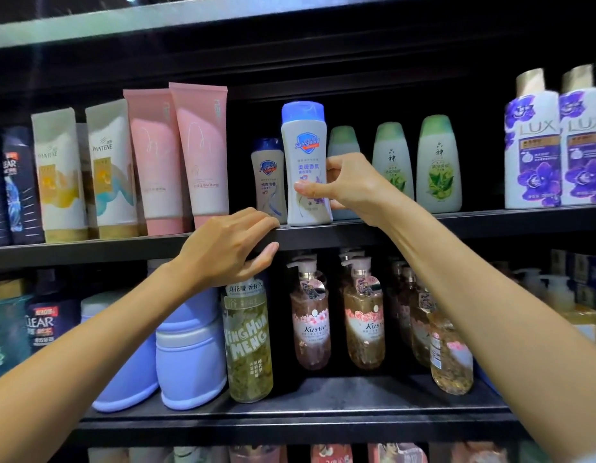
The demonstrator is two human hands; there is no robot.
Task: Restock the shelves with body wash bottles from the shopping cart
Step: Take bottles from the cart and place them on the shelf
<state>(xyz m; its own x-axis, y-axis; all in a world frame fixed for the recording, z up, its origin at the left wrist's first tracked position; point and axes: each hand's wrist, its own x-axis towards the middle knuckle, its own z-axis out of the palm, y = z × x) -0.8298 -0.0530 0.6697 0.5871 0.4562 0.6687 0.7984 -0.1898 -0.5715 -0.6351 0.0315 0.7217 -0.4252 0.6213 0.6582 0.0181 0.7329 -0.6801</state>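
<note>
Crowded shelf edge bears the Safeguard bottle, right hand fingers pinching it, left hand gripping the ledge; a nudge could topple its smaller neighbour.

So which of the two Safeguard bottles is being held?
The taller front Safeguard bottle, with the bright blue cap: the right hand grips it. The shorter dark-capped Safeguard bottle stands untouched behind.

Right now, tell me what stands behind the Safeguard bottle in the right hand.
A smaller Safeguard bottle stands back-left of the held Safeguard bottle. The right hand covers most of a green-capped bottle beside it.
</note>
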